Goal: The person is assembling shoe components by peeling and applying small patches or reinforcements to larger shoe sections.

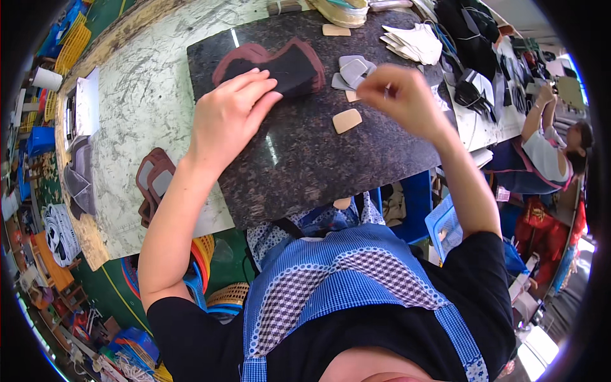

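My left hand (237, 108) lies with fingers stretched out over a black, curved-edge piece (296, 67), pressing it on a dark speckled stone slab (280, 191). The piece looks like sheet material with a wide reddish-brown border along its far and side edges. My right hand (398, 92) hovers over the slab's right part, its fingers curled into a pinch and slightly blurred; whatever is between the fingertips cannot be made out. Close to it are several small grey rounded pieces (352, 69). A tan rounded block (347, 121) lies just below, nearer to me.
White cut pieces (414, 43) are piled at the far right. Brown-edged grey pieces (156, 178) and a dark grey folded piece (79, 178) lie left on the scuffed pale table (121, 127). A blue crate (410, 210) stands below the slab. Another person (541, 153) works at right.
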`<state>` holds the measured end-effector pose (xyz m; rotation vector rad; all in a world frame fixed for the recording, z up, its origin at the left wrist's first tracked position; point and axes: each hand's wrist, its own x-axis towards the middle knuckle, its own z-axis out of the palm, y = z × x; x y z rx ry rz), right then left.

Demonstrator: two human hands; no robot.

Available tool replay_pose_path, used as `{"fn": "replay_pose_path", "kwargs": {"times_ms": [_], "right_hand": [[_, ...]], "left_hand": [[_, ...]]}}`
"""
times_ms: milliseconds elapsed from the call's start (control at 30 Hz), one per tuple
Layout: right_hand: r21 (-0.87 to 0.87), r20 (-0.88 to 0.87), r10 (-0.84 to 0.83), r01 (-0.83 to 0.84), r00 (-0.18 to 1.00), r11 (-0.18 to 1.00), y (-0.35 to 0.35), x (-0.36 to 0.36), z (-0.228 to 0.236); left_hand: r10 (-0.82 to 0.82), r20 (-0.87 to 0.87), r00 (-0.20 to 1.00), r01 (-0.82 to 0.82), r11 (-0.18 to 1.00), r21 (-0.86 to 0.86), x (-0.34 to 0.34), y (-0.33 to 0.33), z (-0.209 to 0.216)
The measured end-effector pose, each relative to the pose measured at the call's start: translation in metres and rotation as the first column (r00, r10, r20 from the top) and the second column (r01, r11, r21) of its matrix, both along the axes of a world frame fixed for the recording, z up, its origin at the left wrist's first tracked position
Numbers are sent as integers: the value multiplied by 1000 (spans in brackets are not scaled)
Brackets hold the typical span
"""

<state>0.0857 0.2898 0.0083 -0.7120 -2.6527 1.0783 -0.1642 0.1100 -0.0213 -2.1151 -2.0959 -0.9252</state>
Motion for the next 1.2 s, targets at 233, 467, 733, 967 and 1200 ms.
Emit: {"fn": "replay_pose_path", "kwargs": {"times_ms": [233, 467, 733, 967, 1200], "right_hand": [[199, -63, 46, -33, 997, 979, -21, 24, -41], [-199, -13, -52, 48, 999, 979, -41, 24, -31], [-603, -454, -243, -95, 858, 792, -98, 13, 10], [-774, -115, -184, 28, 976, 633, -84, 19, 13], [-903, 14, 181, -66, 983, 425, -80, 30, 27]], "left_hand": [[-263, -307, 915, 338, 913, 227, 57, -28, 19], [-309, 185, 933, 333, 935, -119, 110, -76, -9], [59, 965, 254, -74, 996, -42, 129, -32, 26], [58, 996, 68, 16, 998, -59, 122, -44, 10], [39, 989, -146, 434, 901, 28, 108, -57, 14]]}}
